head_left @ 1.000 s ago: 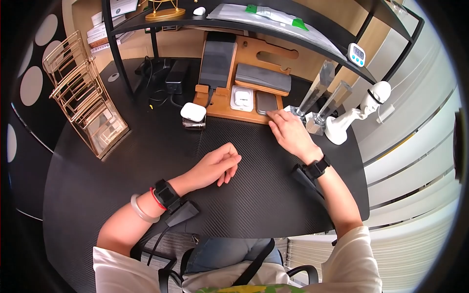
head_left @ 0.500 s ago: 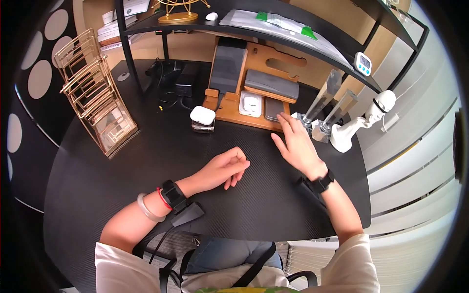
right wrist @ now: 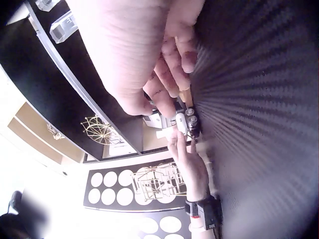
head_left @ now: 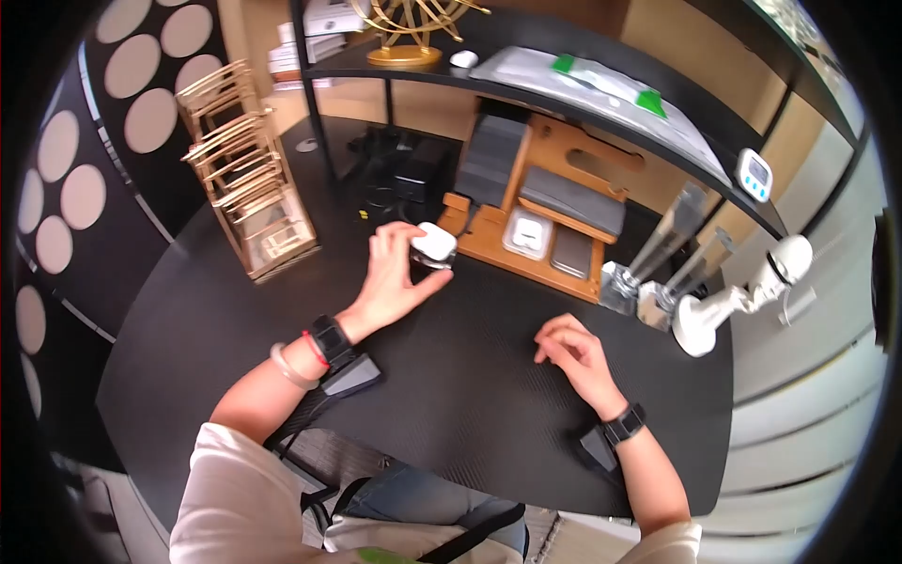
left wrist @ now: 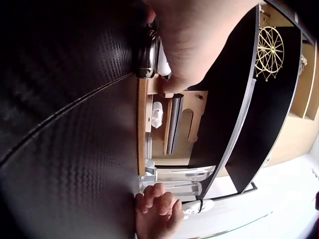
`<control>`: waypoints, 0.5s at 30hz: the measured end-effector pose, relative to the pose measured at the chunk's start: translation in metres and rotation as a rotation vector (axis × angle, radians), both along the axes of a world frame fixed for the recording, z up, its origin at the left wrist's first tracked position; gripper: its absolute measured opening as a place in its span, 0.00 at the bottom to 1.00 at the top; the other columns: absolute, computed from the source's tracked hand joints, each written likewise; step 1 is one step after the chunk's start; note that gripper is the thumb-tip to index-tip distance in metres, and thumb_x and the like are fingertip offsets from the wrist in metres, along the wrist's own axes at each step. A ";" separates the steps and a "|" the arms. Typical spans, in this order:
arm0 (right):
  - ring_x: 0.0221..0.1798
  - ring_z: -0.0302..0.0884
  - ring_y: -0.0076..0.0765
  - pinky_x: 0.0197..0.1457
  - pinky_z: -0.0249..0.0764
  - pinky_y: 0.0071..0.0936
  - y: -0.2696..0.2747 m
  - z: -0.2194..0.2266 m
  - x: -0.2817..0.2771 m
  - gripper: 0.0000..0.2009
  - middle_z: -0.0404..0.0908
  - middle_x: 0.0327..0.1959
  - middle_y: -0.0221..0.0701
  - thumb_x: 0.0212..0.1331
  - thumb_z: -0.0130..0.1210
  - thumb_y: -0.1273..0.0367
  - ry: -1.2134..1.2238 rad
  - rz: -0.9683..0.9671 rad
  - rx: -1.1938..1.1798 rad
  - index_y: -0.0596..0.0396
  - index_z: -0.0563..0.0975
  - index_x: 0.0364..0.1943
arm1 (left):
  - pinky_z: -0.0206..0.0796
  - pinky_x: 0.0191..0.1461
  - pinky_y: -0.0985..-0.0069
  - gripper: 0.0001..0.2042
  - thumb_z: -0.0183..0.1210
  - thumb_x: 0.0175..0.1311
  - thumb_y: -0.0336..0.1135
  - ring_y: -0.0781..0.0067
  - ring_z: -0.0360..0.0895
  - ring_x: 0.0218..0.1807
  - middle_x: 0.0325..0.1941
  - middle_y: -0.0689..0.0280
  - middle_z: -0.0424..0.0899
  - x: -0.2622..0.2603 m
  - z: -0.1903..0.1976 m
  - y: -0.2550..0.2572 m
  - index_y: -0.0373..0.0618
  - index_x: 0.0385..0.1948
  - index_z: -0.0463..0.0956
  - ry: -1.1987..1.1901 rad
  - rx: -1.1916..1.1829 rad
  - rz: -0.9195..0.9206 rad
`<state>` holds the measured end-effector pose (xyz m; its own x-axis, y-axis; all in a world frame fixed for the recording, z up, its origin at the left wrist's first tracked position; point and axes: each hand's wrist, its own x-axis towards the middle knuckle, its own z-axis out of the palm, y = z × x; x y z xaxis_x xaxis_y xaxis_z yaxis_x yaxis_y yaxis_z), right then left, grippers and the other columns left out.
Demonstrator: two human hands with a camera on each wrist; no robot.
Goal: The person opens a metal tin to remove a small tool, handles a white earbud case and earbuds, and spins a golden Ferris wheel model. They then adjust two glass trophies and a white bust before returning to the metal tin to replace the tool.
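My left hand (head_left: 385,280) reaches round a white rounded case (head_left: 436,242), its fingers spread behind and left of it and its thumb extended in front. The case sits on a small dark glossy block (left wrist: 147,55), which the left wrist view shows close beneath the hand. In the right wrist view the left fingertips overlap the case. My right hand (head_left: 581,362) is over the front right of the desk, fingers loosely bent and holding nothing. Ahead of it is a wooden stand (head_left: 489,246) bearing a dark phone-like slab (head_left: 491,160), a white earbuds case (head_left: 528,234) and a grey flat block (head_left: 571,252).
A gold wire rack (head_left: 249,179) stands on the left of the desk. Black adapters and cables (head_left: 418,179) lie behind the left hand. Clear crystal columns (head_left: 662,235) and a white figurine (head_left: 723,305) stand at the right. A black shelf (head_left: 423,75) spans the back.
My left hand has moved forward from mid-desk to the white case, its fingers opening out. My right hand has drawn back from the stand. The head view has shifted, moving the scene rightward.
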<state>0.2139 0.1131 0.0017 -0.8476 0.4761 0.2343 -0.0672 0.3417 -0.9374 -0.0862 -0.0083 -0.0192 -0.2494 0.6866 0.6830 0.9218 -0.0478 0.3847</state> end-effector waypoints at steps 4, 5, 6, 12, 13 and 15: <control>0.38 0.76 0.24 0.40 0.72 0.22 0.000 0.000 -0.001 0.07 0.75 0.38 0.29 0.65 0.55 0.74 -0.017 -0.021 -0.037 0.62 0.81 0.30 | 0.60 0.63 0.60 0.37 0.72 0.51 0.38 0.49 0.60 0.60 0.57 0.52 0.61 0.000 -0.005 0.003 0.41 0.60 0.58 -0.243 -0.060 -0.059; 0.38 0.76 0.24 0.40 0.73 0.23 0.000 0.003 0.000 0.07 0.75 0.37 0.29 0.64 0.55 0.74 -0.036 -0.014 -0.011 0.62 0.81 0.30 | 0.60 0.64 0.60 0.37 0.72 0.51 0.37 0.49 0.60 0.61 0.57 0.52 0.61 0.001 -0.005 0.004 0.41 0.60 0.58 -0.257 -0.056 -0.062; 0.38 0.76 0.24 0.40 0.73 0.22 -0.001 0.003 -0.001 0.07 0.76 0.37 0.30 0.63 0.55 0.74 -0.048 -0.012 -0.038 0.62 0.81 0.29 | 0.61 0.63 0.60 0.37 0.72 0.51 0.36 0.50 0.60 0.61 0.57 0.52 0.61 0.000 -0.006 0.004 0.42 0.61 0.57 -0.281 -0.083 -0.053; 0.35 0.77 0.23 0.36 0.71 0.20 -0.002 0.000 -0.002 0.06 0.78 0.36 0.29 0.63 0.56 0.75 -0.019 -0.001 0.058 0.60 0.82 0.30 | 0.63 0.60 0.63 0.36 0.71 0.53 0.38 0.54 0.61 0.58 0.57 0.52 0.61 0.008 0.007 -0.001 0.41 0.61 0.58 -0.374 -0.116 -0.040; 0.35 0.77 0.23 0.36 0.71 0.20 -0.002 0.001 -0.002 0.06 0.78 0.36 0.29 0.63 0.56 0.75 -0.010 0.005 0.056 0.60 0.82 0.30 | 0.63 0.60 0.63 0.36 0.71 0.53 0.38 0.54 0.61 0.58 0.57 0.52 0.61 0.008 0.008 0.001 0.41 0.61 0.58 -0.365 -0.116 -0.033; 0.33 0.75 0.22 0.35 0.70 0.19 -0.004 0.003 -0.001 0.06 0.78 0.34 0.28 0.63 0.57 0.74 -0.036 -0.021 0.092 0.58 0.83 0.29 | 0.64 0.57 0.65 0.31 0.67 0.58 0.38 0.55 0.61 0.56 0.57 0.51 0.61 0.008 0.009 0.000 0.40 0.59 0.60 -0.318 0.050 0.111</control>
<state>0.2124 0.1095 0.0045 -0.8464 0.4717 0.2472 -0.0256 0.4277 -0.9036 -0.0786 -0.0079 -0.0105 -0.5263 0.6112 0.5911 0.7569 0.0200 0.6533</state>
